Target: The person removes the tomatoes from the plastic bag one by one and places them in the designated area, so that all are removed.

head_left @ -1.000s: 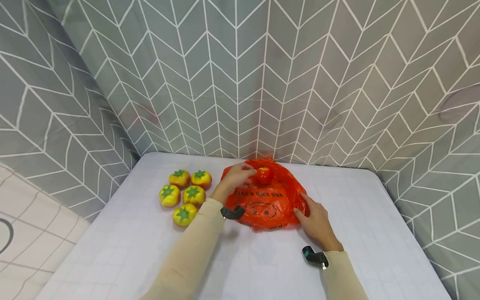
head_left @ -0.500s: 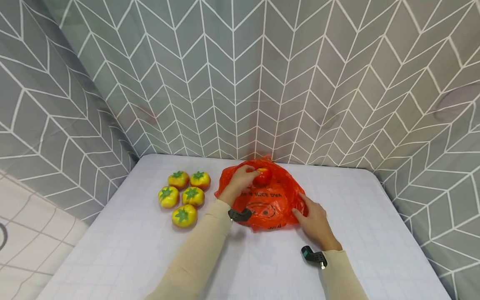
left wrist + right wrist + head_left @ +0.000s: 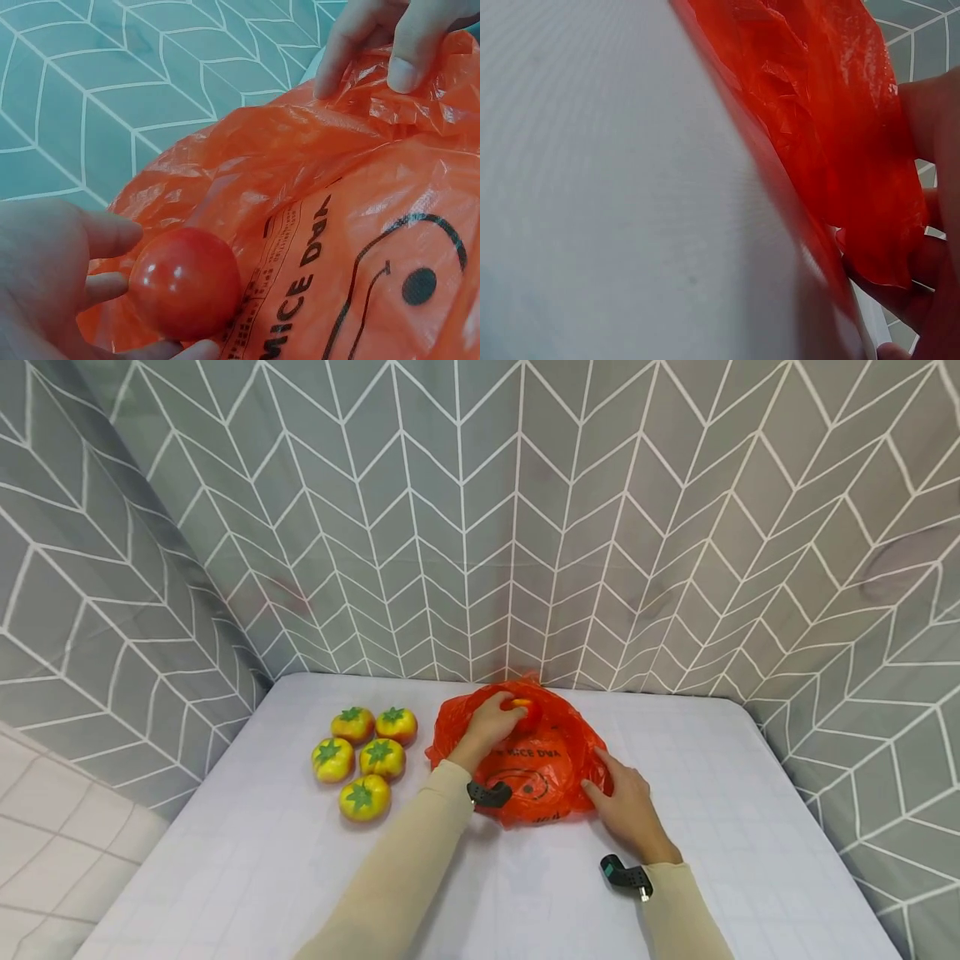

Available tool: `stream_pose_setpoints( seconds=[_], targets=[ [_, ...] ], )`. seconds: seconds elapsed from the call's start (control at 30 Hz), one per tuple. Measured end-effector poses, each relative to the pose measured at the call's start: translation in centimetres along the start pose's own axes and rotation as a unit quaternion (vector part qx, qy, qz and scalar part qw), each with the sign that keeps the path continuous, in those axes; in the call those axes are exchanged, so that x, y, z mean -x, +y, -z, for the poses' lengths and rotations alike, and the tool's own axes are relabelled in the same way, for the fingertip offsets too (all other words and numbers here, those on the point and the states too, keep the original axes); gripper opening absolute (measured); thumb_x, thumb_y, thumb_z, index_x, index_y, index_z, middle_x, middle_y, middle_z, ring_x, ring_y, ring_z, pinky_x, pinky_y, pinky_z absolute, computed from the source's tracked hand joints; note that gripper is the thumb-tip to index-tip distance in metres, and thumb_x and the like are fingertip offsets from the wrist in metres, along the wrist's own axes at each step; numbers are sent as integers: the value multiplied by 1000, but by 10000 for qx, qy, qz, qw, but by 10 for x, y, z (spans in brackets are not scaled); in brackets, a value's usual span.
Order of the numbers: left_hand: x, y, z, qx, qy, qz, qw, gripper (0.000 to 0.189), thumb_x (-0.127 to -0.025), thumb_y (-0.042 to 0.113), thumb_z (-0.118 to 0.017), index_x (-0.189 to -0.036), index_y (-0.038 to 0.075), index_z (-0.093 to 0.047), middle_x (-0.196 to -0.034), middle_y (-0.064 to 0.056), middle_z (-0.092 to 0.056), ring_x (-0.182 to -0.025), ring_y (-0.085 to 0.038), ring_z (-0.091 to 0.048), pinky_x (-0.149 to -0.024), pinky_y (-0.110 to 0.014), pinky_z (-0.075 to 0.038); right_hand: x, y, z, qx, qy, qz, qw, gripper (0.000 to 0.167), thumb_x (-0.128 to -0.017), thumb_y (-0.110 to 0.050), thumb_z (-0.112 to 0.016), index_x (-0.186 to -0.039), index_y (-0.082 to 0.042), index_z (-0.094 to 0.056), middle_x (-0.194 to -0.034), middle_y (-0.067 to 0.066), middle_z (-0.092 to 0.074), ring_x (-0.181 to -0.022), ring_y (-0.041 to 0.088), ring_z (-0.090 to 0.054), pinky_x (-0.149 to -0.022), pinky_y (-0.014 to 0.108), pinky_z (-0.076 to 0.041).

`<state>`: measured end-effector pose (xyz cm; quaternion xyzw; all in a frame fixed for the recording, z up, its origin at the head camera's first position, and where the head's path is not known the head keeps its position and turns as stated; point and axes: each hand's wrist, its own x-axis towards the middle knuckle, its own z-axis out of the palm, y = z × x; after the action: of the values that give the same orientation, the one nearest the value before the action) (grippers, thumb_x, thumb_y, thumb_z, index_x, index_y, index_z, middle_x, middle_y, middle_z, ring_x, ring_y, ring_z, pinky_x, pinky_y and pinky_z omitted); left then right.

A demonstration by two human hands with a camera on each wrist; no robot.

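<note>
A crumpled red plastic bag (image 3: pixel 517 777) with black print lies open on the table in the head view. My left hand (image 3: pixel 491 724) reaches into its mouth, fingers curled around a glossy red tomato (image 3: pixel 187 285). Its yellowish top shows past the fingers in the head view; much of it is hidden there. At the bag's right side my right hand (image 3: pixel 630 802) holds the rim, thumb on one face of the plastic and fingers behind it. The right wrist view shows this red edge lifted along the right hand's fingers (image 3: pixel 930 259).
Several yellow-red tomatoes (image 3: pixel 382 758) with green star-shaped tops sit in a group left of the bag. The white table (image 3: pixel 247 860) ends at a grey patterned curtain (image 3: pixel 480 527) just behind the bag.
My left hand has moved rightward over the tomato, covering more of it. The right hand stays at the bag's edge. The head view has shifted slightly.
</note>
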<state>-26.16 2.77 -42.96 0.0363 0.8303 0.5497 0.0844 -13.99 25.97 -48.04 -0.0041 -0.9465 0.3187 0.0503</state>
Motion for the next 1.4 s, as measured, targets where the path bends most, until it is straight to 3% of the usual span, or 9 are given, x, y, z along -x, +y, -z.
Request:
stream_pose_setpoints(
  seconds=[0.1, 0.37, 0.6, 0.8, 1.13, 1.4],
  targets=[
    [0, 1, -2, -111, -19, 26, 9999, 50, -97, 32, -65, -141, 12, -54, -127, -11, -60, -103, -28, -58, -79, -43, -58, 0, -2, 1, -35, 22, 28, 10000, 65, -97, -30, -62, -153, -7, -39, -144, 23, -49, -127, 42, -43, -106, 67, -31],
    [2, -2, -5, -509, 122, 86, 9986, 49, -96, 38, -68, -137, 14, -54, -111, -7, -61, -86, -25, -59, -68, -36, -56, -1, -5, -1, 25, -6, 48, 10000, 65, -96, -29, -62, -152, -5, -39, -143, 24, -51, -125, 42, -44, -107, 67, -31],
    [4, 1, -7, -855, 287, 39, 9959, 49, -92, 39, -72, -130, 13, -55, -112, -5, -63, -94, -24, -58, -86, -40, -54, 0, -5, -2, 33, -55, 17, 10000, 65, -97, -30, -61, -153, -5, -38, -144, 24, -50, -126, 43, -44, -106, 67, -32],
    [3, 3, -8, -1038, 320, -22, 9941, 46, -91, 37, -74, -126, 13, -56, -114, -6, -64, -97, -25, -58, -87, -41, -51, -1, 1, -2, 11, 115, 194, 9997, 64, -96, -29, -63, -151, -6, -41, -143, 24, -52, -125, 43, -45, -107, 65, -30],
    [4, 0, -7, -1000, 93, -218, 9947, 44, -89, 35, -76, -123, 14, -58, -117, -6, -62, -101, -25, -56, -89, -40, -49, -2, 3, 0, 17, 136, 203, 9997, 64, -96, -28, -63, -151, -5, -42, -143, 23, -52, -125, 43, -46, -107, 66, -30],
    [14, 2, -3, -758, -81, -413, 9962, 42, -89, 31, -77, -123, 16, -56, -118, -5, -61, -103, -25, -56, -91, -40, -52, -2, 3, 0, 44, 89, 167, 9998, 64, -96, -28, -63, -151, -5, -41, -143, 24, -51, -124, 43, -45, -107, 65, -31]
  ],
)
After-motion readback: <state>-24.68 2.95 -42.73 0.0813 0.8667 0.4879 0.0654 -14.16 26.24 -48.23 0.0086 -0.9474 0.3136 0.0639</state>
